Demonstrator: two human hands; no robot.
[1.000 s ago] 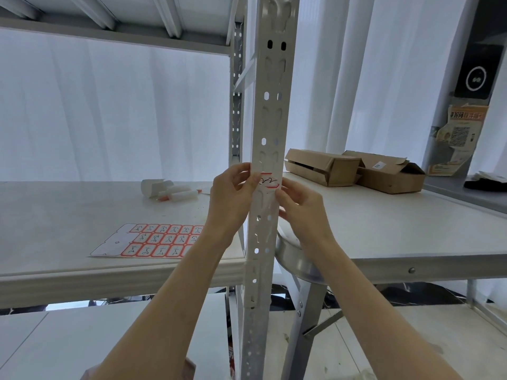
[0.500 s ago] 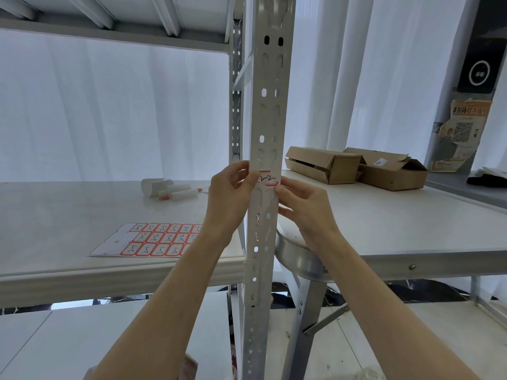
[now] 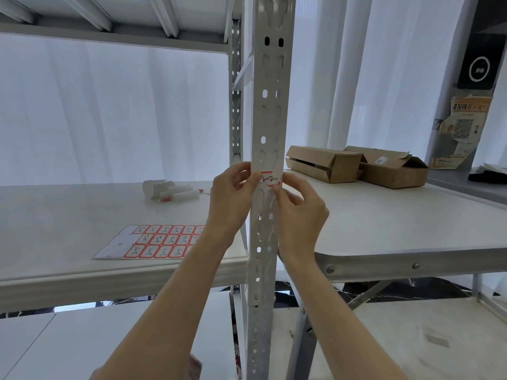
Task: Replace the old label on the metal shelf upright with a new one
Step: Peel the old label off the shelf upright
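Upright (image 3: pixel 270 119): pale perforated metal post; stands vertical in mid-frame, between the shelf board (image 3: pixel 68 215) and the table (image 3: pixel 397 223).
Label (image 3: pixel 270 180): white, red-bordered, with dark handwriting; sits across the front face of the upright, at the level of both hands.
Left hand (image 3: pixel 233 193): fingers curled at the upright's left edge; thumb tip presses on the label's left end.
Right hand (image 3: pixel 299 212): fingers curled; thumb and forefinger tips meet at the label's lower right corner, in a pinch.
Label sheet (image 3: pixel 153 241): lies flat on the shelf board, left of the upright; carries rows of red-bordered labels, with a bare white strip at its left end.
Markers (image 3: pixel 181 194): lie farther back on the shelf board, beside a white paper roll (image 3: pixel 153 187).
Cardboard boxes (image 3: pixel 323 163): two, side by side at the back of the table.
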